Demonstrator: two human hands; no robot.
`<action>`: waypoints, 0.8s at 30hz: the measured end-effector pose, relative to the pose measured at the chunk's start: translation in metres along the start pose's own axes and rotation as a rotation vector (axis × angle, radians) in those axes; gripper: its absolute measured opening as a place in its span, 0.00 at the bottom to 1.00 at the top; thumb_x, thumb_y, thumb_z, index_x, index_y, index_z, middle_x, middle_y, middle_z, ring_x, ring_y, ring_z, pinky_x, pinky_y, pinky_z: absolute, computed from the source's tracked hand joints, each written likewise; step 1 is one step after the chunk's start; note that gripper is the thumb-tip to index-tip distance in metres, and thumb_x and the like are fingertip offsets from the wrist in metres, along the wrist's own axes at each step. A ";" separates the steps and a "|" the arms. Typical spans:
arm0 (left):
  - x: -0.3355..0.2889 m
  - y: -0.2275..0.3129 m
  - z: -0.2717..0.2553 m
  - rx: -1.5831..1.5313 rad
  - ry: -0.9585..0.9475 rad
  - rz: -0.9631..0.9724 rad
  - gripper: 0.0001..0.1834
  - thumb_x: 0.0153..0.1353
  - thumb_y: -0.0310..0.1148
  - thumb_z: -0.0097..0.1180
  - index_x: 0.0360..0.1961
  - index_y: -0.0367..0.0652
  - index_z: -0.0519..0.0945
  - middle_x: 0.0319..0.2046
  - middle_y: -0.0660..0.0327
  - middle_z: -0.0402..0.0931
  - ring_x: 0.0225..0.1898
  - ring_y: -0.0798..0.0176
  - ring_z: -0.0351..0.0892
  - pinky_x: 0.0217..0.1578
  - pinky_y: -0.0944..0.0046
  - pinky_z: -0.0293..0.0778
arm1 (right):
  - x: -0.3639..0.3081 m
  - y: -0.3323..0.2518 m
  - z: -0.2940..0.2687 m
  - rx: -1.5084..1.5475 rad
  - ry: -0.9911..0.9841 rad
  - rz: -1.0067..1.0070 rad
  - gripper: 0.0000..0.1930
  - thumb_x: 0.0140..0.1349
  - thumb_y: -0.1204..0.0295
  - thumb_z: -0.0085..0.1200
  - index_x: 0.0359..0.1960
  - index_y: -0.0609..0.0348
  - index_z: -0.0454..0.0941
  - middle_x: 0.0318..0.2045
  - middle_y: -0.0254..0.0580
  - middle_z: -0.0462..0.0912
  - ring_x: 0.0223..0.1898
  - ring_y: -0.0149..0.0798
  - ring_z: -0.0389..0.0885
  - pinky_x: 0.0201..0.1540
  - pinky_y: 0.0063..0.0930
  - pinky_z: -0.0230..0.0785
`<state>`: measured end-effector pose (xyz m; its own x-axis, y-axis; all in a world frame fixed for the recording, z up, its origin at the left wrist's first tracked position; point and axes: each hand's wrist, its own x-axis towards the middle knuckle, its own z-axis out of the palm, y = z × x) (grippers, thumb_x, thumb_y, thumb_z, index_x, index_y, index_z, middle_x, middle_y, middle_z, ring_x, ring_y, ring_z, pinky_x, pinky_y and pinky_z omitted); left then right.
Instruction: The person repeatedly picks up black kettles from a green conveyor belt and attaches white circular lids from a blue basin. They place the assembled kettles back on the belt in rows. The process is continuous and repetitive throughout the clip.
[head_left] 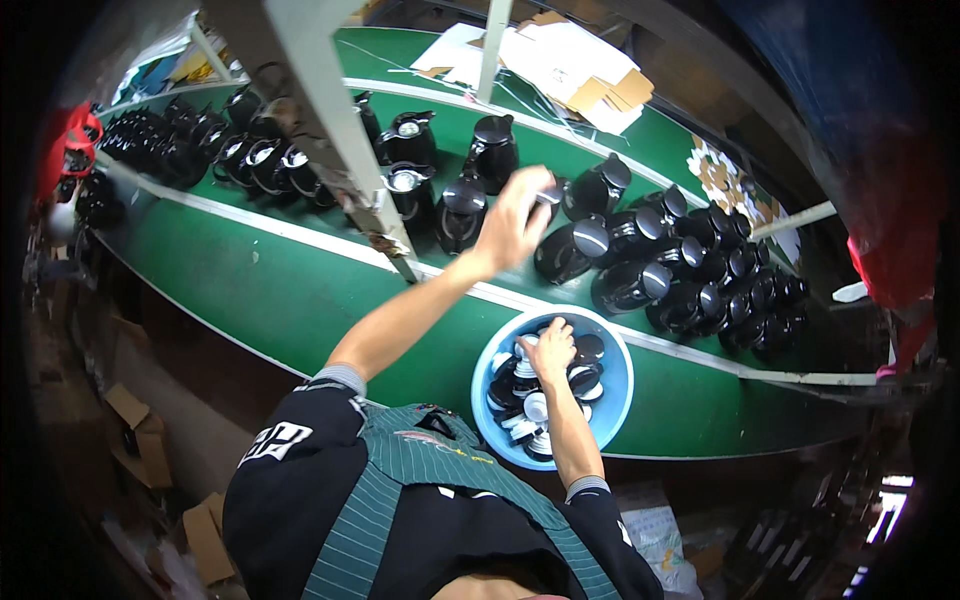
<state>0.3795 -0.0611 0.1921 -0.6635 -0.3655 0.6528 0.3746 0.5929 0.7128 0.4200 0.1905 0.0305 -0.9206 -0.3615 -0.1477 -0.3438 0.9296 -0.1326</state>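
Lying in a blue basin (624,390), black-and-white lids (590,348) are backed by black jugs (572,250), some hidden by a grey post (330,110); lids are touched by the half-curled right hand (550,352), jugs overhung by the part-open left hand (512,228); neither grip can be told; cardboard (575,70) is strewn on the green surface (385,45) behind.

Green bench (180,262), pale rails (230,214)
Carries black jugs (570,252) between them, a blue basin (624,365) on near strip (290,285), cardboard (565,68) on far strip (655,145).
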 end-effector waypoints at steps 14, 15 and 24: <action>-0.120 -0.192 -0.270 0.515 -0.126 -0.267 0.42 0.61 0.35 0.68 0.72 0.31 0.62 0.66 0.37 0.68 0.70 0.37 0.67 0.73 0.49 0.62 | -0.009 -0.035 0.031 -0.225 -0.218 0.364 0.48 0.63 0.59 0.65 0.79 0.65 0.52 0.68 0.67 0.70 0.70 0.62 0.67 0.67 0.61 0.68; -0.110 -0.203 -0.267 0.523 -0.230 -0.255 0.43 0.61 0.38 0.69 0.71 0.30 0.63 0.63 0.37 0.69 0.68 0.37 0.68 0.71 0.49 0.64 | -0.011 -0.036 0.032 -0.228 -0.205 0.374 0.44 0.67 0.61 0.61 0.79 0.65 0.53 0.69 0.67 0.70 0.71 0.61 0.66 0.68 0.62 0.67; -0.102 -0.211 -0.261 0.185 -0.324 -0.565 0.29 0.48 0.52 0.80 0.25 0.38 0.76 0.22 0.58 0.79 0.25 0.59 0.78 0.33 0.57 0.75 | -0.053 -0.029 0.026 -0.099 -0.190 0.600 0.41 0.58 0.54 0.70 0.62 0.72 0.65 0.57 0.67 0.80 0.60 0.65 0.79 0.68 0.51 0.70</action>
<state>0.5370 -0.3365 0.0419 -0.8963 -0.4391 0.0627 -0.1846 0.4979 0.8473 0.4833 0.1806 0.0166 -0.9123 0.2268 -0.3409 0.1982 0.9732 0.1170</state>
